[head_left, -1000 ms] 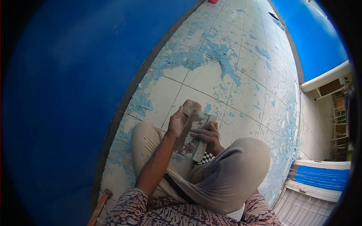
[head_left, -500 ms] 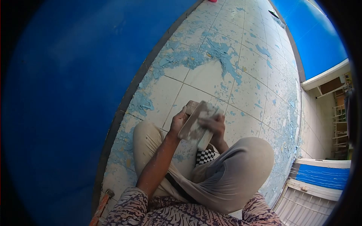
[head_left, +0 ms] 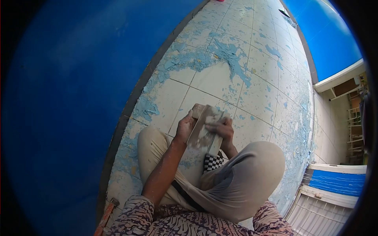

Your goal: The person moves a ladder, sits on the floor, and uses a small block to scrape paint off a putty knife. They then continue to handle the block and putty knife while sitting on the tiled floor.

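Note:
My left hand (head_left: 185,128) is wrapped round the near left side of a plastering trowel (head_left: 198,135), a flat rectangular plate with white smears. A brown block-like handle (head_left: 198,110) shows beyond my fingertips. My right hand (head_left: 224,131) is closed against the other side, blurred, its fingers reaching over the plate. A pale narrow flat blade (head_left: 215,144) runs under that hand, beside the trowel's plate. Both tools overlap above my crossed legs (head_left: 252,181). I cannot tell how the right fingers grip the pale blade.
Flakes of light blue paint (head_left: 232,59) litter the white tiled floor (head_left: 185,84). A blue wall (head_left: 78,98) with a dark skirting rises on the left. An orange-handled tool (head_left: 105,216) lies at lower left. A white metal grille (head_left: 321,212) stands at lower right.
The trowel and pale blade have tilted slightly, and my right hand has shifted a little along them. Both hands stay in nearly the same place.

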The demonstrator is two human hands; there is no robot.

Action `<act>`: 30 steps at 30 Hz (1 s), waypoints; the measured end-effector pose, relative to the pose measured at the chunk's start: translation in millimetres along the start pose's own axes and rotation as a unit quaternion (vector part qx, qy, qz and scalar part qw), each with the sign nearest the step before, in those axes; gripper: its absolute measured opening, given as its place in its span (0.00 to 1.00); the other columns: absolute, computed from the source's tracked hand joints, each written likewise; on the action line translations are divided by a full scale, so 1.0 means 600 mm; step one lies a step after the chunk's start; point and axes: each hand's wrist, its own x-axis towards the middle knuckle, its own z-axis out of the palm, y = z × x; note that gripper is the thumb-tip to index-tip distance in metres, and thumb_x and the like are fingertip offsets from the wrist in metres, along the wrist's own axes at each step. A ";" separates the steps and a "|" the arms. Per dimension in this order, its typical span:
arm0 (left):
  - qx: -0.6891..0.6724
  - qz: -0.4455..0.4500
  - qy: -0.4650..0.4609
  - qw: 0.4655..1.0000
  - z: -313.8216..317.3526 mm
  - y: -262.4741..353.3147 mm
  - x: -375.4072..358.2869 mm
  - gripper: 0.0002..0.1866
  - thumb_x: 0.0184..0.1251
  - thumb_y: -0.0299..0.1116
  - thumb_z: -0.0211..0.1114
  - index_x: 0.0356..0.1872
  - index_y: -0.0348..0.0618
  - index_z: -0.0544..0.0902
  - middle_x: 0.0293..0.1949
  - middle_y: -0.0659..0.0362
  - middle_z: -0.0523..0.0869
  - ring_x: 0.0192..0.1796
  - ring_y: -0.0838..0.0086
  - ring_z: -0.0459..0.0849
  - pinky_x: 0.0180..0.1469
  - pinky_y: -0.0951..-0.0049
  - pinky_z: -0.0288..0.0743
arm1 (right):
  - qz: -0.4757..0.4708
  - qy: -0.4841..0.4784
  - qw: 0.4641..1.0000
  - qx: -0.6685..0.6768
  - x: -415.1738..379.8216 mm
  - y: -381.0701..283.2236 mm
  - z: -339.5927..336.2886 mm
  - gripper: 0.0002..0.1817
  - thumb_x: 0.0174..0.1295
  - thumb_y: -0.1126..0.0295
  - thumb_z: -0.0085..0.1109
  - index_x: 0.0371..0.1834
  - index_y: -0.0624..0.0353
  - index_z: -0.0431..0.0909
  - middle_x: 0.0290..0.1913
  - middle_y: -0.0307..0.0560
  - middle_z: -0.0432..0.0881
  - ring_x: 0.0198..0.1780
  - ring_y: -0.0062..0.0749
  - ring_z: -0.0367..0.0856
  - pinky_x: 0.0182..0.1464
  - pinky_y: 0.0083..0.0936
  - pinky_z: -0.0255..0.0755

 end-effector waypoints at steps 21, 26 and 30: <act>0.007 0.030 0.027 0.999 -0.012 0.003 0.006 0.31 0.83 0.52 0.43 0.72 0.38 0.69 0.66 0.47 0.79 0.66 0.58 0.79 0.70 0.55 0.72 | -0.037 -0.021 0.998 -0.037 0.008 -0.027 -0.005 0.14 0.44 0.64 0.75 0.38 0.50 0.93 0.41 0.38 0.93 0.35 0.25 0.75 0.49 0.29 0.65; 0.068 0.053 0.074 0.994 0.019 -0.001 -0.001 0.28 0.84 0.49 0.43 0.75 0.43 0.66 0.67 0.49 0.78 0.66 0.61 0.80 0.70 0.57 0.72 | -0.034 -0.029 0.999 -0.029 -0.006 0.004 -0.002 0.14 0.46 0.63 0.74 0.38 0.48 0.93 0.42 0.37 0.93 0.35 0.25 0.74 0.48 0.29 0.64; 0.015 0.024 0.026 0.999 -0.005 0.000 0.002 0.28 0.84 0.50 0.44 0.75 0.45 0.66 0.67 0.50 0.78 0.67 0.61 0.79 0.70 0.56 0.71 | -0.047 0.000 0.998 -0.053 0.005 -0.011 -0.003 0.14 0.49 0.61 0.73 0.39 0.49 0.93 0.43 0.38 0.93 0.35 0.26 0.73 0.49 0.27 0.64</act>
